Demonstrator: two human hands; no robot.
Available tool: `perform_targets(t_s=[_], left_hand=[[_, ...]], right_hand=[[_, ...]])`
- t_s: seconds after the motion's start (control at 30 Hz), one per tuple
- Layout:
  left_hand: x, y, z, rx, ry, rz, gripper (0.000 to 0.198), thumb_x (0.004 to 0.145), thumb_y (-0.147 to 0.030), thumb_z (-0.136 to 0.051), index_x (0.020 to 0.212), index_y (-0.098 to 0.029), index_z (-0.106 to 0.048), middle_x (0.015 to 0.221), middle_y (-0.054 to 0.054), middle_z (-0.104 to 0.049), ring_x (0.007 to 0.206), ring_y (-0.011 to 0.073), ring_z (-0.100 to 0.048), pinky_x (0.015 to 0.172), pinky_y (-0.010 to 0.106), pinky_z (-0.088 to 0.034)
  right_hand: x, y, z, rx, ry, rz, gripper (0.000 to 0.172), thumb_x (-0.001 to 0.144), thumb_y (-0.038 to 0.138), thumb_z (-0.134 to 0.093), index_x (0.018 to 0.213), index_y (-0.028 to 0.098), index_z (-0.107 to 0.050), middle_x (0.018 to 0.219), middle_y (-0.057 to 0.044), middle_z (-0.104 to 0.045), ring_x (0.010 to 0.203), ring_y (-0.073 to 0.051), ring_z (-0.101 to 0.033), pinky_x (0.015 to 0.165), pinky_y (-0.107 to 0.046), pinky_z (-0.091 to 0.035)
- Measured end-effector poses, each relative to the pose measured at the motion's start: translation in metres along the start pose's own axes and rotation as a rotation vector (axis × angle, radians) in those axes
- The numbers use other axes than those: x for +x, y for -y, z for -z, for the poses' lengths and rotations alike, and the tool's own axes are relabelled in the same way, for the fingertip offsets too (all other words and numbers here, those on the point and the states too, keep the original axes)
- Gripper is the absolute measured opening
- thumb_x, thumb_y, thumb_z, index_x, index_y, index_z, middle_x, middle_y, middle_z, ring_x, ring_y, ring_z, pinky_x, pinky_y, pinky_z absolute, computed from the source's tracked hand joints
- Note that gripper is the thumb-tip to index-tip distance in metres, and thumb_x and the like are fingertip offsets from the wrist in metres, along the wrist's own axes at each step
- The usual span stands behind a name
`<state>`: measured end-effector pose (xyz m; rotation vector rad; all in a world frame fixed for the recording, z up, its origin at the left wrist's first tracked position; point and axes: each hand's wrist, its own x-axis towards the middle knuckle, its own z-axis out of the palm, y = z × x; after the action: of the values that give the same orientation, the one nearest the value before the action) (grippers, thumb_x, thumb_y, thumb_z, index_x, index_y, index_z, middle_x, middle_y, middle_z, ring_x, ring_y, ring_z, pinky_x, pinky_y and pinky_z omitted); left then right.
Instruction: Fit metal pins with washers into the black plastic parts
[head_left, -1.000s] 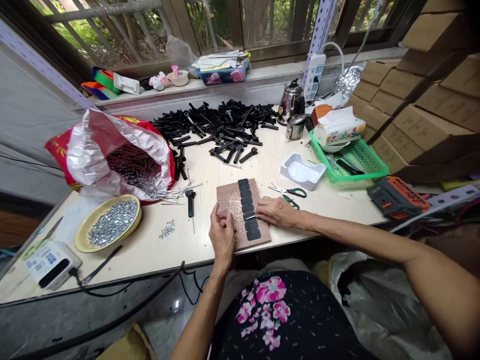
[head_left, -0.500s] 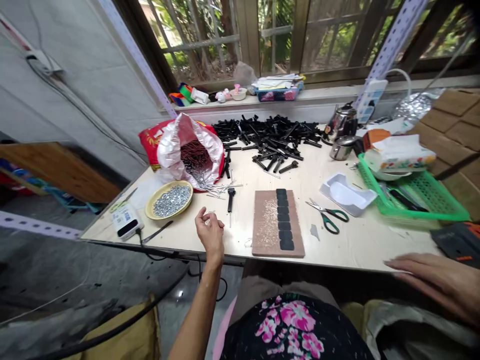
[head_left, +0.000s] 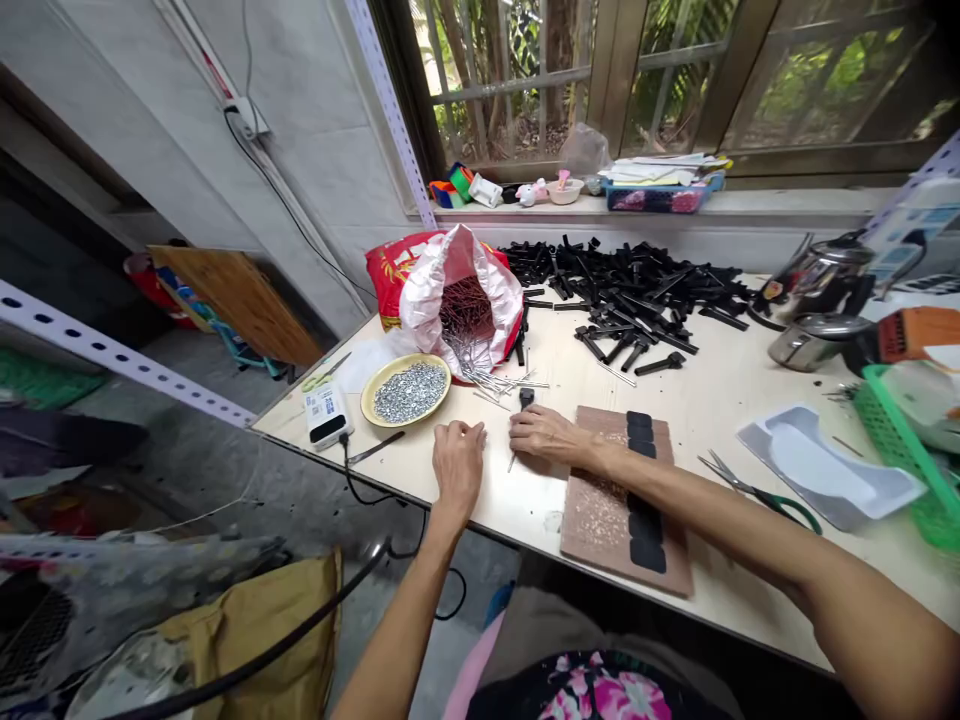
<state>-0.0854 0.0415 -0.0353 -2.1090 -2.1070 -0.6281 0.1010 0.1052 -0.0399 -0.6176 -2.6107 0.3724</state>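
My left hand point(head_left: 458, 462) is at the front of the table, fingers curled together in a pinch, right of a yellow dish point(head_left: 411, 393) of small metal pieces. Whatever its fingertips hold is too small to make out. My right hand point(head_left: 546, 436) lies over a black part point(head_left: 526, 397) with a thin metal rod, its fingers closed round it. My right forearm crosses a brown board point(head_left: 598, 520) bearing a row of black pads point(head_left: 646, 553) and pale crumbs. Behind the dish, a red and white bag point(head_left: 420, 290) of thin rods lies open.
A heap of black parts point(head_left: 637, 285) covers the back of the table. Scissors point(head_left: 757, 490), a white tray point(head_left: 829, 465), a green basket point(head_left: 911, 470) and metal pots point(head_left: 814, 340) stand right. A white device point(head_left: 326, 415) and a knife point(head_left: 377, 446) lie left.
My right hand has come from the right edge to the black part. My left hand has kept its fingers curled near the dish. The view has swung left.
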Motion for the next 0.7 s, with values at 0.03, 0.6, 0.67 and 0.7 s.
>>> perform_targets(t_s=[0.03,0.6,0.67,0.7], left_hand=[[0.005,-0.001,-0.003,0.024,0.034,-0.019,0.024,0.087,-0.027,-0.049,0.09,-0.021,-0.072,0.085,0.012,-0.06,0.085,0.0271,-0.045,0.069,0.036,-0.036],[0.022,-0.044,0.026,-1.861,0.472,0.656,0.03,0.061,-0.028,-0.081,0.078,-0.011,-0.062,0.069,0.001,-0.061,0.058,0.0062,-0.052,0.056,0.018,-0.044],[0.019,-0.055,0.029,-1.942,0.501,0.681,0.03,0.059,-0.022,-0.082,0.077,-0.011,-0.062,0.067,0.0,-0.061,0.057,0.0052,-0.053,0.054,0.016,-0.044],[0.018,-0.059,0.03,-1.961,0.51,0.683,0.029,0.058,-0.021,-0.083,0.077,-0.01,-0.063,0.067,0.001,-0.062,0.056,0.0052,-0.054,0.054,0.015,-0.045]], right_hand=[[0.003,-0.004,-0.001,-0.008,0.018,0.041,0.021,0.089,0.013,-0.051,0.075,0.024,-0.06,0.081,-0.001,-0.064,0.092,-0.016,-0.055,0.089,-0.034,-0.045],[-0.035,0.062,0.067,0.057,-0.45,-0.387,0.021,0.092,0.026,-0.05,0.104,0.022,-0.066,0.091,-0.005,-0.061,0.08,-0.014,-0.058,0.068,-0.025,-0.046],[-0.041,0.065,0.07,-0.017,-0.426,-0.406,0.021,0.093,0.026,-0.05,0.104,0.022,-0.067,0.089,-0.004,-0.061,0.077,-0.013,-0.058,0.065,-0.024,-0.045],[-0.044,0.066,0.071,-0.048,-0.417,-0.411,0.021,0.093,0.026,-0.049,0.103,0.022,-0.067,0.089,-0.004,-0.061,0.076,-0.013,-0.057,0.065,-0.023,-0.044]])
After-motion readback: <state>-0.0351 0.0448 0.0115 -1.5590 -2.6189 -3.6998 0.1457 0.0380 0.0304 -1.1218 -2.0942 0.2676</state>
